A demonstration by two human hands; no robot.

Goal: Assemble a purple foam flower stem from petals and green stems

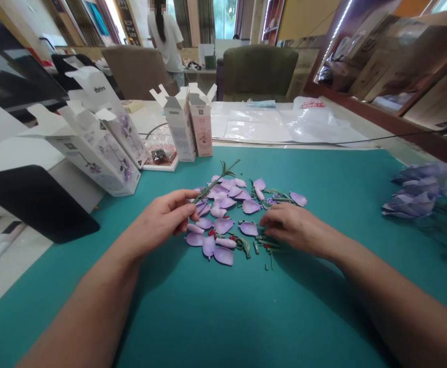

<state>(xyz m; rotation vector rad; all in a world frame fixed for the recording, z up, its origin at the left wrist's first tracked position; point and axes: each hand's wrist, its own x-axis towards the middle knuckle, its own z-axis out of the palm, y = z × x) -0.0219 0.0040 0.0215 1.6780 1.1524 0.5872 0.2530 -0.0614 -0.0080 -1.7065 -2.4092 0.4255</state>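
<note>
My left hand (172, 214) pinches a green plastic flower stem (211, 185), which slants up to the right and ends in small pointed leaves. Below the stem, loose lilac petals (224, 225) lie spread on the green mat (223, 312). At the right side of this pile, my right hand (294, 225) is low over small green stem pieces (265, 244), its fingers bent and close together. Whatever those fingertips grip, if anything, is hidden. A few red bits (211, 232) and a curled green leaf (243, 245) lie among the petals.
Assembled lilac flowers (419, 191) lie at the right edge. Opened flower boxes (101, 148) stand at the left behind a dark tablet (35, 204); two more cartons (191, 125) are at the back. Clear plastic bags (315, 120) lie beyond the mat. A person (165, 38) stands in the background.
</note>
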